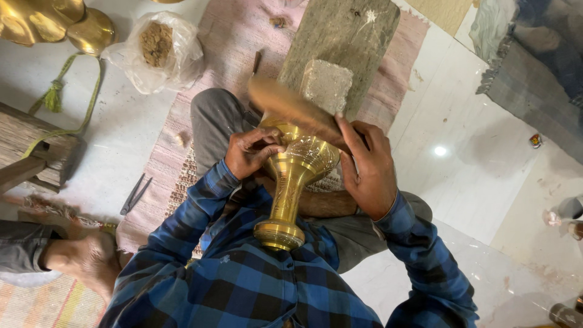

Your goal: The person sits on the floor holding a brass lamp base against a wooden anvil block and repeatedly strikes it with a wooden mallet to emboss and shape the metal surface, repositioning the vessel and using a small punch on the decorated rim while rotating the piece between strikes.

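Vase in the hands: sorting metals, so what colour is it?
Shiny brass gold with engraved patterning; vase, head view.

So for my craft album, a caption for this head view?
Left hand steadies an engraved brass vase while the right hand swings a blurred wooden mallet.

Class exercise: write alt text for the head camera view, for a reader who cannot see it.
A seated person's left hand steadies an engraved brass vase while the right hand holds a blurred wooden mallet over it.
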Available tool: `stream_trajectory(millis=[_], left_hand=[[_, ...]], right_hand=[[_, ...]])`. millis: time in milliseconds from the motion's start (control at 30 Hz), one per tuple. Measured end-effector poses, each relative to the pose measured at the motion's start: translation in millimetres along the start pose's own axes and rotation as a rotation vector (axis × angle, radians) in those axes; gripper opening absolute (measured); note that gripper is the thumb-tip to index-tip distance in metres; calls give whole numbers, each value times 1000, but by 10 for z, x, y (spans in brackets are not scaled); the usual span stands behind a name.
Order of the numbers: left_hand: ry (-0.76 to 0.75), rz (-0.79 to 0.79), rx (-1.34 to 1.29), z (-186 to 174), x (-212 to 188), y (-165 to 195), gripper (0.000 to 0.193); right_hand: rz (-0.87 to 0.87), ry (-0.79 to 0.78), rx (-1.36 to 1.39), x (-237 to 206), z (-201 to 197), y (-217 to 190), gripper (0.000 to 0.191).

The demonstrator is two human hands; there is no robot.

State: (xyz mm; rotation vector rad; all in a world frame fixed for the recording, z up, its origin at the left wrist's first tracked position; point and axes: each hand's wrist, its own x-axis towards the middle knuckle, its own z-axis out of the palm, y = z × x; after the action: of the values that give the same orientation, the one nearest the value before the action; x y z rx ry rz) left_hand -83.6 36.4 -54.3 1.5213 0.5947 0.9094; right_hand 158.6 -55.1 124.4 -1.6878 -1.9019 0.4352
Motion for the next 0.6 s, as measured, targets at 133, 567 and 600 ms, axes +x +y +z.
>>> stream_trajectory(millis=[133,567,600], left_hand=[[-9,-35,143,-11,-7,42,21],[-12,-32,25,-15,-40,-38,22],[-10,-25,38,-16,-38,-39,21]], right_hand=[[-103,-47,-440,20,-37,-21,66],[-140,-64,-436,27,-55,2,72],[-187,-62,-572,29,-55,-10,75]])
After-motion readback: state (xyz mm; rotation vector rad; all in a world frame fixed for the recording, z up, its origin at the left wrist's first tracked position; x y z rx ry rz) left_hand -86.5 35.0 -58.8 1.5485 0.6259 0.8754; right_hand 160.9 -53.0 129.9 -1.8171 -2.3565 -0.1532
